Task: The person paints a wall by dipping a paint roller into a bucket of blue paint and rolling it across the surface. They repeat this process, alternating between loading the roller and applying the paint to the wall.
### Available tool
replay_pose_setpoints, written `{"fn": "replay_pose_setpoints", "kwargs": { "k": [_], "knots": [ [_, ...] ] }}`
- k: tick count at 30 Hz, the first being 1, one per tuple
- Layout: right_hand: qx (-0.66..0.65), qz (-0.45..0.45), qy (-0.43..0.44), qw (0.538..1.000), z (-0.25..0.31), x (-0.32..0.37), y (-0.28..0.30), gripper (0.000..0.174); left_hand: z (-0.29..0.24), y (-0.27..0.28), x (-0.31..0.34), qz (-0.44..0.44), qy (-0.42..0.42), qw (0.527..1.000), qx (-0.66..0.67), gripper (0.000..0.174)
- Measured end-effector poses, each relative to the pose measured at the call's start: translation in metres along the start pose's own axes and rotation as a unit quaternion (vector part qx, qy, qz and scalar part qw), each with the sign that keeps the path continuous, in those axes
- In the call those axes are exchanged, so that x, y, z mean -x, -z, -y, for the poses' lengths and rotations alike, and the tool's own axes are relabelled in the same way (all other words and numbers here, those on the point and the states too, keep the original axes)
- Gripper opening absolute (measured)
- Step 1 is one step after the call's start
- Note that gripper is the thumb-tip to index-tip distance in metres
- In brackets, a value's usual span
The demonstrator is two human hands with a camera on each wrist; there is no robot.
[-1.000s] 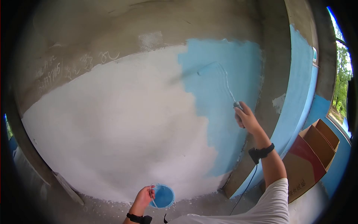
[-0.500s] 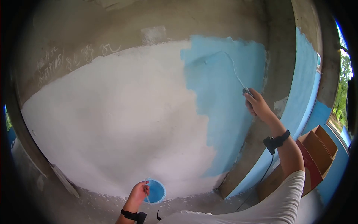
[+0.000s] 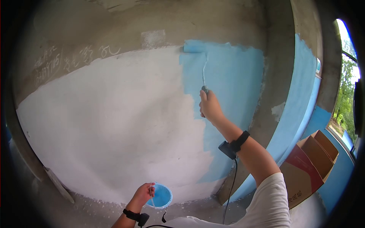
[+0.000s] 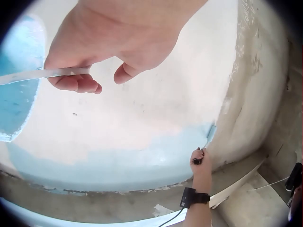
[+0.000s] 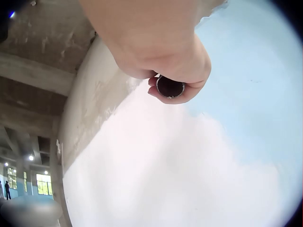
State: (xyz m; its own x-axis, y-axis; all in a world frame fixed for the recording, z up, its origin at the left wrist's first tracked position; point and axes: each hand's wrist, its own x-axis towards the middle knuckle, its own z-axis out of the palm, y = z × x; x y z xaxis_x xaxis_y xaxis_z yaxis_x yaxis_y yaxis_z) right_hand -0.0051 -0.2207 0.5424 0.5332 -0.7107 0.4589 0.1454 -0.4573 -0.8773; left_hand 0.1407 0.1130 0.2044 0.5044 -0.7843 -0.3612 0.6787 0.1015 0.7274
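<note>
The right hand (image 3: 211, 106) grips the dark handle (image 3: 205, 89) of a paint roller, thumb along it. The blue roller head (image 3: 194, 46) lies against the wall at the top left corner of the blue paint (image 3: 235, 76), beside the white area (image 3: 114, 114). In the right wrist view the fingers wrap the handle, whose round end (image 5: 170, 87) faces the camera. Low in the head view, the left hand (image 3: 143, 193) holds the pale bail of a blue bucket (image 3: 171, 197); in the left wrist view its fingers curl round that bail (image 4: 47, 73).
Bare grey-brown plaster with chalk writing (image 3: 72, 60) runs above the white area. A concrete pillar (image 3: 279, 72) stands right of the blue paint. Cardboard boxes (image 3: 304, 171) sit at the lower right, under a window (image 3: 345, 83). A cable (image 3: 231, 190) hangs from the right wrist.
The right hand has moved left and, in the last half second, the roller head has come to the upper left corner of the blue paint. The left hand still holds the bucket.
</note>
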Motion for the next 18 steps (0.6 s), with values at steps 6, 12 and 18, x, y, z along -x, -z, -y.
{"fn": "replay_pose_setpoints", "kwargs": {
  "k": [6, 12, 18],
  "knots": [
    [0.040, 0.022, -0.030, 0.998, -0.006, 0.018, 0.012, 0.033, 0.001, -0.001, -0.006, -0.001, 0.001, 1.000, -0.026, 0.024],
    [-0.001, 0.015, -0.021, 1.000, 0.045, -0.005, 0.006, 0.031, 0.000, 0.013, -0.008, 0.013, -0.007, 0.999, -0.038, 0.025],
    [0.005, 0.032, -0.082, 0.996, -0.002, 0.031, 0.000, 0.031, 0.001, 0.050, 0.003, 0.001, 0.024, 1.000, -0.010, 0.022]
  ]
}}
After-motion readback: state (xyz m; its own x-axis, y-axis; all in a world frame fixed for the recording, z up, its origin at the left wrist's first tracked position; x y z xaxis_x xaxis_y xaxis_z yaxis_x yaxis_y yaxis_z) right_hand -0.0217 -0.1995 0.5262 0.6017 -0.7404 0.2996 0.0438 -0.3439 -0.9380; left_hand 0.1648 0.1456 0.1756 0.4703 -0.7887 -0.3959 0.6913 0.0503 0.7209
